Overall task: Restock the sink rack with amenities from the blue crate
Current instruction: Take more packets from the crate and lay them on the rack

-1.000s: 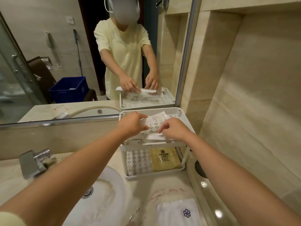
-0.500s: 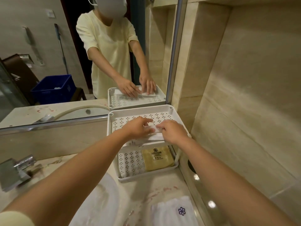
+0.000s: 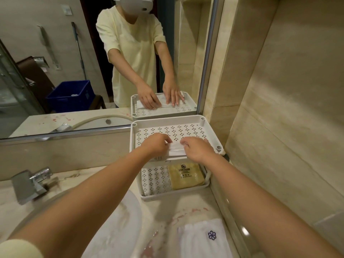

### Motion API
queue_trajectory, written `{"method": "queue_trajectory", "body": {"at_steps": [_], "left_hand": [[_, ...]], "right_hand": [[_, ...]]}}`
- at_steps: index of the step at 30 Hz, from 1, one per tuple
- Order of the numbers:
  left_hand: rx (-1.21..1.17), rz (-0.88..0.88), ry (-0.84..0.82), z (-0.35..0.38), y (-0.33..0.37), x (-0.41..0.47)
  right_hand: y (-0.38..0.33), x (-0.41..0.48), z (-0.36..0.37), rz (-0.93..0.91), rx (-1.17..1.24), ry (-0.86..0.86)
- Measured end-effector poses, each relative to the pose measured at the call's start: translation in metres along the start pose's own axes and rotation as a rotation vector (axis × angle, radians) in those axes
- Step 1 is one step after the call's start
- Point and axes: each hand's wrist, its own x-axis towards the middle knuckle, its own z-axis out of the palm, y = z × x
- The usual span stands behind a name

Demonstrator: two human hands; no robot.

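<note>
Beige stone walls close in a bathroom corner, with a wide mirror over a pale, red-stained bench. A white two-tier rack stands on the bench in that corner, its back against the mirror and its right side near the wall. Both shelves are pierced with small diamond-shaped holes.

A flat white packet lies at the front of the top shelf. The left hand rests on its left end and the right hand on its right end. The hands are close together, with a strip of packet showing between them. The reflection shows the fingers of both hands laid out straight and flat on the packet, pressing it down rather than curled round it.

On the lower shelf a yellow packet with dark print lies to the right; the left part of that shelf is bare.

A blue crate shows only in the mirror, behind the person and well apart from the rack. A chrome tap stands at the left over a white sink. A folded white towel with a purple flower mark lies on the bench in front of the rack.
</note>
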Motion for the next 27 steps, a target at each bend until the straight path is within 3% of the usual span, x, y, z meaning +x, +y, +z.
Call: {"method": "queue_trajectory", "body": {"at_steps": [12, 27], "left_hand": [[0.065, 0.007, -0.003, -0.007, 0.004, -0.029], [0.09, -0.169, 0.284, -0.054, -0.07, -0.125]], "right_hand": [[-0.015, -0.017, -0.007, -0.027, -0.083, -0.005], [-0.126, -0.037, 0.003, -0.247, -0.14, 0.031]]}}
